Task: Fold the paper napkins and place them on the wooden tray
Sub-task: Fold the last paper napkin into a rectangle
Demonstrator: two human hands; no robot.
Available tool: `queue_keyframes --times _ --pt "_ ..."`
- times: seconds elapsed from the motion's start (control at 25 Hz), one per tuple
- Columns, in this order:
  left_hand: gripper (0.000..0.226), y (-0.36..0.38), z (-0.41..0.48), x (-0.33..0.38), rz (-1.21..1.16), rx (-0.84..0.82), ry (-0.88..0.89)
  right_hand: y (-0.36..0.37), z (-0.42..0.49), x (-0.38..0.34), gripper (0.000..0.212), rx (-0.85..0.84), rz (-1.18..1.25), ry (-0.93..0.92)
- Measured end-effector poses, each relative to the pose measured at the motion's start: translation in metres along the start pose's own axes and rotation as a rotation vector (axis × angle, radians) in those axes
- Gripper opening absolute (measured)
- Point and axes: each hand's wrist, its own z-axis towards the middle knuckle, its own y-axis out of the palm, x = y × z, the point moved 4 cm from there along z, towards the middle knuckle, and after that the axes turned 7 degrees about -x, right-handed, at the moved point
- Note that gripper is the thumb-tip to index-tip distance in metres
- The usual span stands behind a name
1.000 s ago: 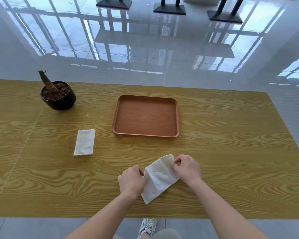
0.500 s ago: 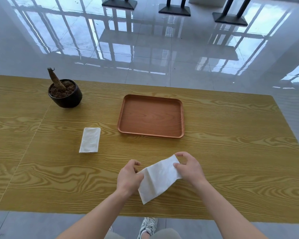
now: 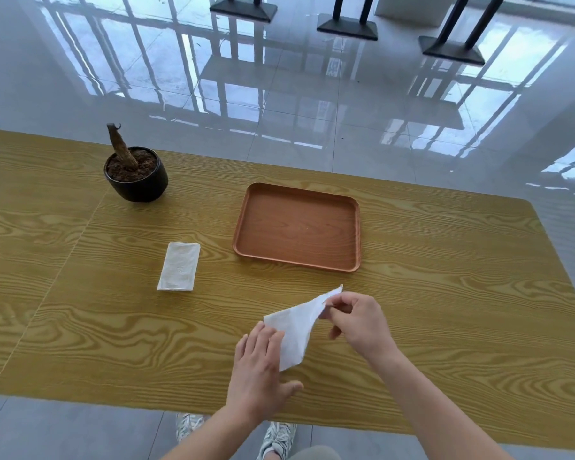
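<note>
Diagonally, napkin (image 3: 296,330) runs from left hand (image 3: 259,370) to right hand (image 3: 359,323).

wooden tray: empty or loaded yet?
Empty: the wooden tray shows only bare wood. One folded napkin lies on the table left of it; the right hand pinches the other napkin.

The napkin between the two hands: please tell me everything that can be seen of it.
The napkin is white thin paper, slightly creased. It lies partly on the table, nearer the person than the wooden tray and apart from it. The left hand rests flat on its lower left part, fingers straight. The right hand pinches its far corner and holds it raised, so the sheet bends upward there.
</note>
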Motion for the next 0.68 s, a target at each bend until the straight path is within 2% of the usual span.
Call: queue_keyframes --times 0.08,0.2,0.28,0.4,0.52,0.6,0.68 --pt "0.070 -0.006 0.003 0.003 -0.067 0.135 -0.007 -0.002 0.000 -0.008 0.009 0.059 -0.076 -0.033" --pt "0.025 -0.021 0.006 -0.001 -0.222 0.334 0.030 -0.008 -0.001 -0.014 0.012 0.101 -0.064 -0.031" --pt "0.009 -0.033 0.006 -0.007 -0.324 0.376 0.072 -0.014 -0.001 -0.014 0.011 0.151 -0.064 -0.026" --pt "0.016 -0.045 0.003 -0.020 -0.622 0.314 -0.010 -0.020 0.001 -0.010 0.008 0.231 -0.098 -0.020" --pt "0.029 -0.055 0.001 -0.035 -0.884 0.255 -0.093 -0.017 0.002 -0.014 0.005 0.265 -0.229 -0.130" --pt "0.021 -0.065 -0.001 -0.046 -1.021 0.253 -0.126 -0.011 0.007 -0.010 0.009 0.197 -0.188 -0.149" --pt "0.016 -0.073 -0.002 -0.058 -1.123 0.256 -0.173 -0.002 0.012 -0.001 0.016 0.118 -0.079 -0.084"
